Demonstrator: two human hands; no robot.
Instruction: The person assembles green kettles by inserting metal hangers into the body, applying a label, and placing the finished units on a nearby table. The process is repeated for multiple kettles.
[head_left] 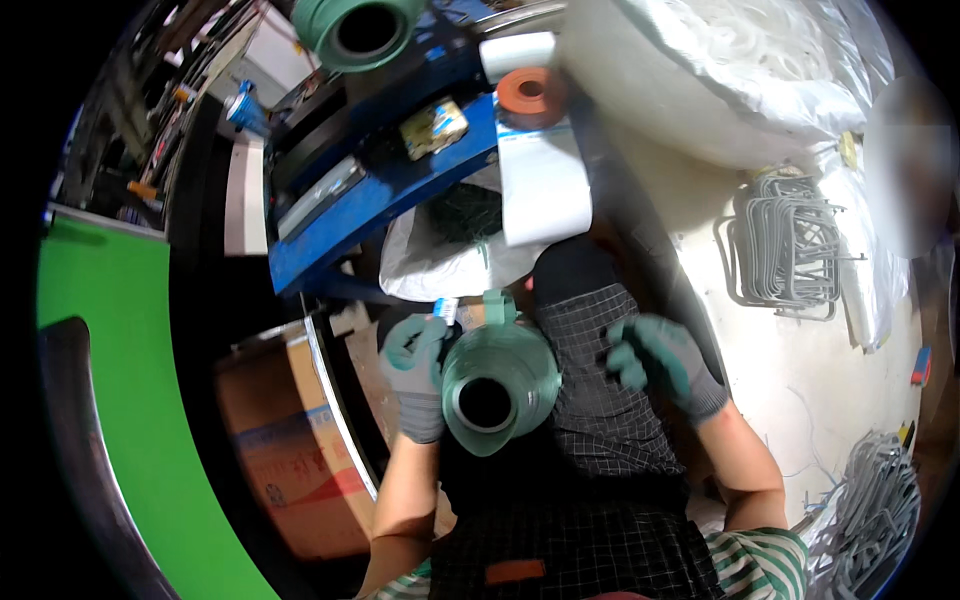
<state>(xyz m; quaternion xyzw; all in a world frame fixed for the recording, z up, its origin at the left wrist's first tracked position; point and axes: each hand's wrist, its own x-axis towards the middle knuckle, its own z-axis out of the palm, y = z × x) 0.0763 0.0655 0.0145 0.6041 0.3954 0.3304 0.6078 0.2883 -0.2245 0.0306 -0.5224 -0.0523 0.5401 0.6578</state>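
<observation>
A translucent green, bottle-like plastic piece point(535, 375) stands between my legs, its grey ring and dark round hole facing up. A flat green tab point(498, 306) rises at its far side. My left hand point(412, 362), in a grey and green glove, is beside its left side with fingers curled. Close to those fingertips is a small white and blue item point(446, 309); whether they grip it is unclear. Over my right thigh hovers my right hand point(660, 362), gloved alike, its fingers loosely bent and apart, with nothing visible in it.
Ahead is a blue bench frame point(345, 222) bearing an orange tape roll point(531, 97) and white sheet point(545, 190). A white bag point(405, 265) holds dark green material. Bent grey wire pieces point(795, 245) lie on the right-hand table point(750, 355). A cardboard box point(300, 470) stands at left.
</observation>
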